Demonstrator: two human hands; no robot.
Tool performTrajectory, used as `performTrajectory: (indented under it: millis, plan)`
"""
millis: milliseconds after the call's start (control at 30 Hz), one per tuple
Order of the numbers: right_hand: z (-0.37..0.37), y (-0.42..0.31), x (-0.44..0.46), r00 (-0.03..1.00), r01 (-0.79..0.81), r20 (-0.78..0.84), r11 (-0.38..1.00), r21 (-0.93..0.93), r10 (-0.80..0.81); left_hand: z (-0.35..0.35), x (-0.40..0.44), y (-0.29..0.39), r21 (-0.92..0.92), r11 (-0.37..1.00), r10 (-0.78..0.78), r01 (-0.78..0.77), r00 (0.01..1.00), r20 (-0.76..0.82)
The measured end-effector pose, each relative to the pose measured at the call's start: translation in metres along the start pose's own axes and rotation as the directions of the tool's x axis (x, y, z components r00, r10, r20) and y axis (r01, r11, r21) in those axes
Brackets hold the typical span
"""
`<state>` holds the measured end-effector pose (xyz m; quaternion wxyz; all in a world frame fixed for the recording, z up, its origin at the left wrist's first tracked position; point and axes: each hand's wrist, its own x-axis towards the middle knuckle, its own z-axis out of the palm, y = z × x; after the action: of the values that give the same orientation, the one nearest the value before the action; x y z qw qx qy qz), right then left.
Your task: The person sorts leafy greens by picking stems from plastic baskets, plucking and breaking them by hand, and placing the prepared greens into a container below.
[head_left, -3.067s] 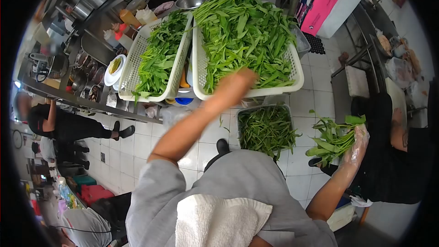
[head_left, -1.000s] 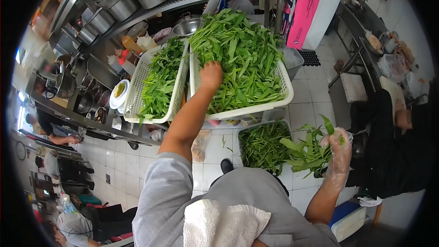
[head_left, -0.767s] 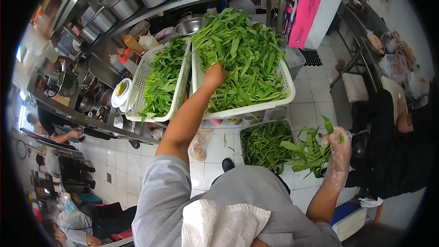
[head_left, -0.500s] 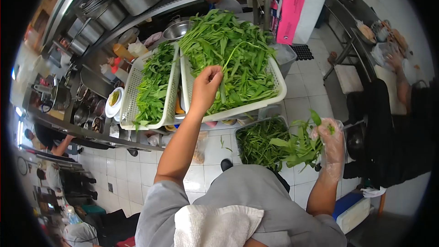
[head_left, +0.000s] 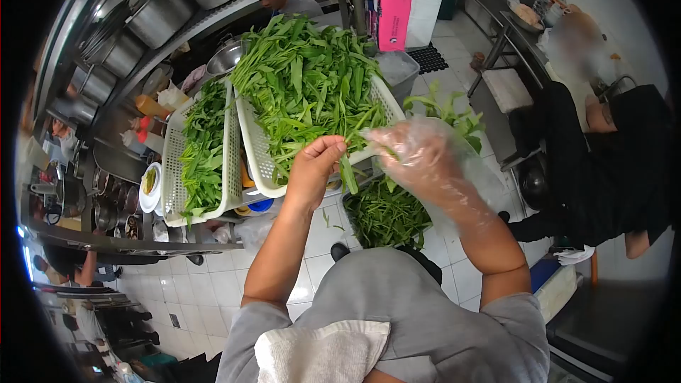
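My bare left hand [head_left: 312, 167] pinches a water spinach stem [head_left: 347, 174], its leaf hanging below the fingertips. Close beside it, my right hand [head_left: 418, 152] wears a clear plastic glove and is closed around a bunch of water spinach [head_left: 457, 115] whose leaves stick out behind it. The right fingers are partly blurred and touch the stem's other end, as far as I can see. Both hands are over the front edge of a large white basket [head_left: 266, 174] heaped with water spinach. Below them a floor tub holds cut greens [head_left: 390, 216].
A narrower white basket [head_left: 169, 184] of greens stands at left, near a small white plate [head_left: 150, 195]. Steel pots [head_left: 163, 14] line the shelf above. A person in black [head_left: 596, 163] works at the right counter. A grey bin [head_left: 404, 85] stands behind the large basket.
My right hand has come up and left from beside the floor tub to meet my left hand, bringing its bunch. My left hand has lowered with the stem. The view has shifted right.
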<state>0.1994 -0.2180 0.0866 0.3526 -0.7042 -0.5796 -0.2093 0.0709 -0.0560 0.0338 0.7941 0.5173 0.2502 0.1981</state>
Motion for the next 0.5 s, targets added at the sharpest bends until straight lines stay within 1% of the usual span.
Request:
performTrajectory:
  millis: [33,67,100,167,200,233,300,400,467,500]
  plan:
    - [0.005,0.001,0.001,0.997,0.083,0.008,0.994,-0.073,-0.083,0.003,-0.003,0.0,0.053,0.998,-0.034,0.033,0.999,0.015]
    - [0.011,0.006,0.005,0.997,0.077,0.012,0.996,0.044,-0.077,0.008,-0.009,0.001,0.116,0.992,-0.041,0.039,0.999,0.009]
    - [0.014,0.008,0.004,0.997,0.077,0.016,0.996,0.046,-0.078,0.009,-0.011,-0.003,0.113,0.993,-0.043,0.042,0.999,0.007]
    - [0.019,0.011,0.001,0.986,0.136,0.085,0.987,0.08,-0.143,0.006,-0.013,-0.011,0.153,0.988,-0.003,-0.01,0.996,0.091]
    - [0.02,0.011,0.0,0.985,0.139,0.089,0.987,0.084,-0.146,0.005,-0.012,-0.015,0.126,0.992,0.002,-0.015,0.995,0.097]
    - [0.021,0.01,-0.002,0.983,0.137,0.107,0.984,0.11,-0.149,0.004,-0.012,-0.016,0.121,0.993,0.004,-0.015,0.996,0.091]
    - [0.021,0.009,-0.007,0.979,0.139,0.13,0.98,0.142,-0.158,0.002,-0.014,-0.018,0.149,0.987,-0.076,0.06,0.992,0.104]
    - [0.022,0.007,-0.016,0.984,0.125,0.116,0.986,0.109,-0.137,0.006,-0.018,-0.021,0.151,0.985,-0.098,0.08,0.988,0.115]
    - [0.022,0.005,-0.022,0.969,0.033,0.239,0.995,0.09,-0.054,0.006,-0.018,-0.024,0.173,0.981,-0.111,0.087,0.985,0.133]
    - [0.022,0.006,-0.024,0.969,0.034,0.24,0.995,0.093,-0.055,0.006,-0.017,-0.025,0.199,0.976,-0.122,0.089,0.98,0.157]
